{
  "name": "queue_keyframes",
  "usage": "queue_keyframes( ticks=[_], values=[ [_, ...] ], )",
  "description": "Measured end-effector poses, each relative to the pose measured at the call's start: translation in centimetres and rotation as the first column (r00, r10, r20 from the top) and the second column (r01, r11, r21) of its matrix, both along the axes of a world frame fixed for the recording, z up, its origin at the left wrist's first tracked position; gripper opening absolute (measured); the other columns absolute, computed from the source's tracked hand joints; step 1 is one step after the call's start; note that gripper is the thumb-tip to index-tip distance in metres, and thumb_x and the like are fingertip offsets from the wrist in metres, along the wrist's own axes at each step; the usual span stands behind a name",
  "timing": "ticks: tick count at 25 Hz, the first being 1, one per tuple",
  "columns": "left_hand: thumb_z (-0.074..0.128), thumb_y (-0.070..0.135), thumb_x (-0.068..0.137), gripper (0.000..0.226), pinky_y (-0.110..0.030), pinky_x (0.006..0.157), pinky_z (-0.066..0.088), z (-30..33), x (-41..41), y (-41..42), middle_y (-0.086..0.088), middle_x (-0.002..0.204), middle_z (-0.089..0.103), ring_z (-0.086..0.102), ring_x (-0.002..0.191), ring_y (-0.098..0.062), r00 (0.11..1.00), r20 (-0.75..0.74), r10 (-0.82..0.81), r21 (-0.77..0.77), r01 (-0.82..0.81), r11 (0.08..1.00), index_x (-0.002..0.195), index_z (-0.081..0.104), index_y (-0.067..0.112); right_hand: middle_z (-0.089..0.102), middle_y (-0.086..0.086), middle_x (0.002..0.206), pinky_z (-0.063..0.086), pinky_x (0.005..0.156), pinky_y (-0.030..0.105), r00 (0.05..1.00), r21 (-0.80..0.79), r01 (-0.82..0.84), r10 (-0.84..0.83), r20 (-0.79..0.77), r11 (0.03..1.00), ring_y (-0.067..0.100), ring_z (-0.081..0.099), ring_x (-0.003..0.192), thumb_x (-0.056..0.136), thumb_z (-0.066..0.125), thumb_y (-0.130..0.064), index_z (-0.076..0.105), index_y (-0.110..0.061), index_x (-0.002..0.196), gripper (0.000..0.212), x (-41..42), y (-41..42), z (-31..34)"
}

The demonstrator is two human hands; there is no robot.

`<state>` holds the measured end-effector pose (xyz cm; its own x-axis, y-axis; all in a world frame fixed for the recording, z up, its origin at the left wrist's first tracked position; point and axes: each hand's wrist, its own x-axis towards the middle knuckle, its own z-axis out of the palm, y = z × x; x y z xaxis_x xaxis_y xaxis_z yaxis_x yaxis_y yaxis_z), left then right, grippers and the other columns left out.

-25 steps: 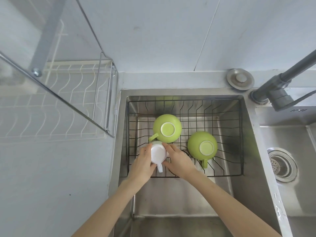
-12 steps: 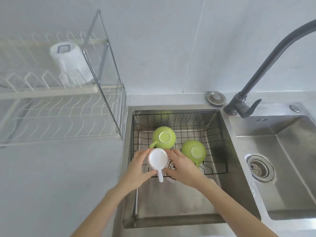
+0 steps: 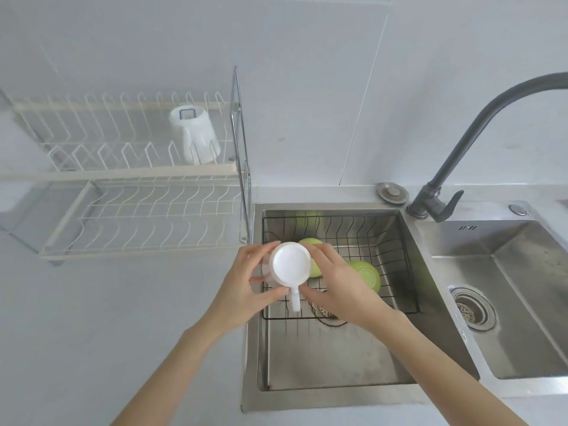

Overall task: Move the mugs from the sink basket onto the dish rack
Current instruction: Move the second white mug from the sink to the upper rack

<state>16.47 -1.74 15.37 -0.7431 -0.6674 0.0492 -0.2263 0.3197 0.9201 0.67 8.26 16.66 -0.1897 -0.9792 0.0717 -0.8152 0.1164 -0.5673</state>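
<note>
An upside-down white mug (image 3: 291, 267) is held above the left rim of the sink, handle pointing toward me. My left hand (image 3: 246, 290) grips its left side and my right hand (image 3: 338, 287) grips its right side. Below them, two green mugs (image 3: 365, 275) lie upside down in the black wire sink basket (image 3: 387, 241); one is mostly hidden behind the white mug and my right hand. The white two-tier dish rack (image 3: 147, 216) stands on the counter to the left. Another white mug (image 3: 196, 136) sits inverted on its upper tier.
A dark faucet (image 3: 479, 124) arches over the right side of the sink. A second basin with a drain (image 3: 473, 309) lies at the right. A metal sink stopper (image 3: 392, 193) rests behind the sink. Chrome rack uprights (image 3: 241, 155) stand between rack and sink.
Both hands have lifted the white mug up out of the basket and a little leftward. The camera has tilted up, bringing the rack's upper tier and the faucet into view.
</note>
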Motion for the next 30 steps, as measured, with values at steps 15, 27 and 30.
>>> queue_keyframes(
  ticks=[15,27,30],
  values=[
    [0.070,0.033,0.069,0.051,-0.003,0.066,0.049,10.8,10.7,-8.5,0.028,0.110,0.051,0.054,0.095,0.020,0.981,-0.192,-0.005,-0.121,-0.019,0.993,0.106,0.044,0.057,0.048,-0.009,0.113,0.044,0.093,0.021,0.997,-0.279,0.010,0.011,0.073,0.960,-0.016,0.045,0.094,0.071,0.070,-0.042,0.039,-0.025,0.133,0.070,10.4,-8.0,11.0],
    [0.063,0.026,0.082,0.048,0.003,0.066,0.046,19.0,14.2,-18.0,0.012,0.118,0.053,0.056,0.095,0.006,0.984,-0.160,0.076,-0.398,-0.135,0.908,0.127,0.049,0.027,0.052,0.005,0.125,0.046,0.093,0.025,0.999,-0.348,-0.034,0.035,-0.003,0.937,0.014,0.055,0.103,0.077,0.070,-0.028,0.043,-0.014,0.128,0.060,13.8,-18.1,19.5],
    [0.062,0.031,0.081,0.045,-0.002,0.068,0.047,19.8,14.2,-21.0,0.010,0.121,0.057,0.059,0.098,-0.004,0.987,-0.131,0.093,-0.381,-0.137,0.914,0.124,0.051,0.029,0.049,0.005,0.127,0.045,0.089,0.022,0.999,-0.296,-0.045,0.040,-0.022,0.954,0.012,0.053,0.098,0.079,0.068,-0.029,0.042,-0.012,0.130,0.060,14.0,-21.2,20.6]
  ],
)
